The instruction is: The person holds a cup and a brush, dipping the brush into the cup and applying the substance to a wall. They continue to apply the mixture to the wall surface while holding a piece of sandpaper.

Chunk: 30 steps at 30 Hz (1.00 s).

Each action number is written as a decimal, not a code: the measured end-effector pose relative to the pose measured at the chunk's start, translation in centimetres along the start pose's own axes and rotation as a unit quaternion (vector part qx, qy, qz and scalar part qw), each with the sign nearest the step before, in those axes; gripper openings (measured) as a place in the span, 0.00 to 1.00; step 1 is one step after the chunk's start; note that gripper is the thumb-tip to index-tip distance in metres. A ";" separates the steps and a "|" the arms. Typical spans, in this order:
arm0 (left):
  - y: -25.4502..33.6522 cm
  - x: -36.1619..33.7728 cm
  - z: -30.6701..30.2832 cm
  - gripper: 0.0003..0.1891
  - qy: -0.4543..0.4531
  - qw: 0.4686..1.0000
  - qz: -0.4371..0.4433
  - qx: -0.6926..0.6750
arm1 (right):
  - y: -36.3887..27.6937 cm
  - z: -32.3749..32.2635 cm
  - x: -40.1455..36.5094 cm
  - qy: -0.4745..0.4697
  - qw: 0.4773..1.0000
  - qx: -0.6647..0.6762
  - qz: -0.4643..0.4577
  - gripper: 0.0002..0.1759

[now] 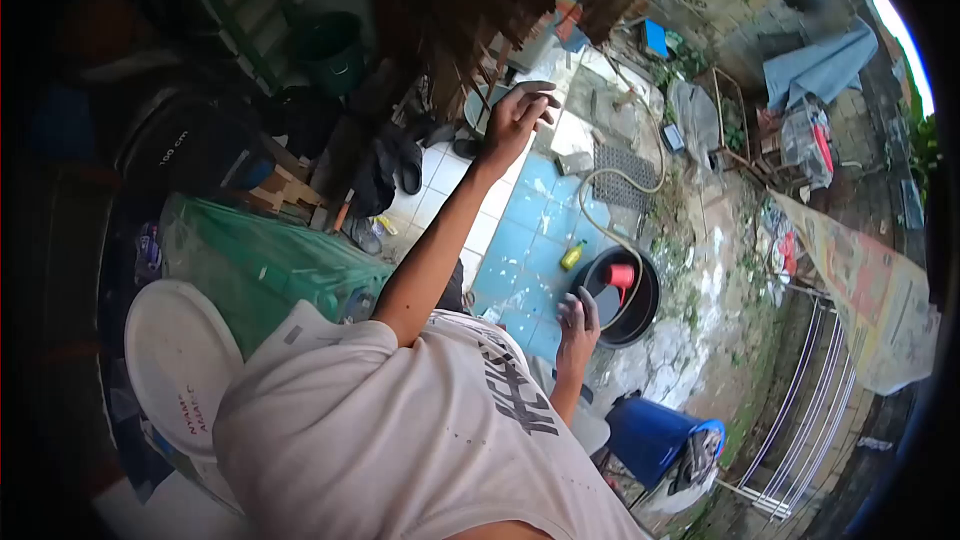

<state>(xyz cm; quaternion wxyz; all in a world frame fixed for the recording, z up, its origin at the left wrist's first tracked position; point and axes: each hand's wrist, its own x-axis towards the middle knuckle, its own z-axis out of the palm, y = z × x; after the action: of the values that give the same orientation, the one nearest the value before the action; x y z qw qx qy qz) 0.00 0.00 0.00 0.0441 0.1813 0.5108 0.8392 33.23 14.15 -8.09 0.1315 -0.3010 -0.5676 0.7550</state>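
My left hand (518,120) is raised at the end of my stretched arm, above white and blue floor tiles. Its fingers are loosely bent and apart, with dark smudges on them, and nothing shows in its grasp. My right hand (577,325) hovers by the rim of a black tub (645,315), fingers apart and greyish; I see nothing in it. A red dipper (619,275) lies in the tub, which seems to contain water. Beside the tub, a yellow-green bottle (572,256) is on the blue tiles (535,205). A pale hose (590,225) runs over the floor into the tub.
A blue barrel (655,440) lies at the lower right, near a drying rack (800,410). To the left are a green plastic-covered pile (270,255) and a white lid (180,360). Black footwear (410,170) and a dark mat (622,178) are on the ground.
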 end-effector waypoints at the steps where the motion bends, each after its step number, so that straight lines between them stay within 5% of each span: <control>1: 0.5 0.4 0.1 0.13 0.007 1.000 0.014 0.008 | 0.4 -0.5 0.0 0.015 1.000 0.006 0.005 0.20; 2: 0.7 1.1 -0.2 0.12 0.012 0.999 0.032 0.022 | 0.5 -1.2 0.2 0.029 1.000 0.010 0.008 0.19; 3: -0.9 9.4 -2.3 0.11 0.037 0.997 0.062 -0.024 | -2.6 1.9 7.6 0.027 0.999 -0.026 -0.005 0.19; 7: -0.7 16.3 -6.9 0.10 0.055 0.993 0.097 -0.030 | -6.7 8.5 18.4 -0.076 0.990 -0.116 -0.006 0.18; 11: -2.2 15.5 -10.8 0.11 0.077 0.997 0.025 -0.011 | -8.7 15.6 25.0 -0.234 0.959 -0.161 0.008 0.18; 18: -3.4 8.1 -19.7 0.12 0.259 0.953 -0.054 0.150 | -7.4 30.4 36.9 -0.520 0.834 -0.176 0.048 0.18; 19: -2.0 6.8 -20.8 0.12 0.326 0.931 0.011 0.166 | -7.7 34.4 39.5 -0.566 0.806 -0.167 0.046 0.18; 25: 0.0 3.4 -23.3 0.13 0.543 0.816 -0.013 0.199 | -10.1 42.2 43.9 -0.628 0.768 -0.127 -0.002 0.23; 28: -0.8 4.7 -24.2 0.14 0.569 0.802 0.010 0.179 | -9.7 43.3 45.2 -0.601 0.786 -0.137 0.044 0.24; 30: -1.9 6.4 -25.7 0.14 0.541 0.823 -0.011 0.171 | -8.8 43.1 46.7 -0.620 0.770 -0.153 -0.021 0.25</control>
<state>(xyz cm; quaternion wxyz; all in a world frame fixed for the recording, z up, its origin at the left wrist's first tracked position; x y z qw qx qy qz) -15.20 -19.06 -10.63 -0.2614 -0.3028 0.5904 0.7010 -30.67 8.64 -6.54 -0.2808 0.2278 -0.6403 0.6777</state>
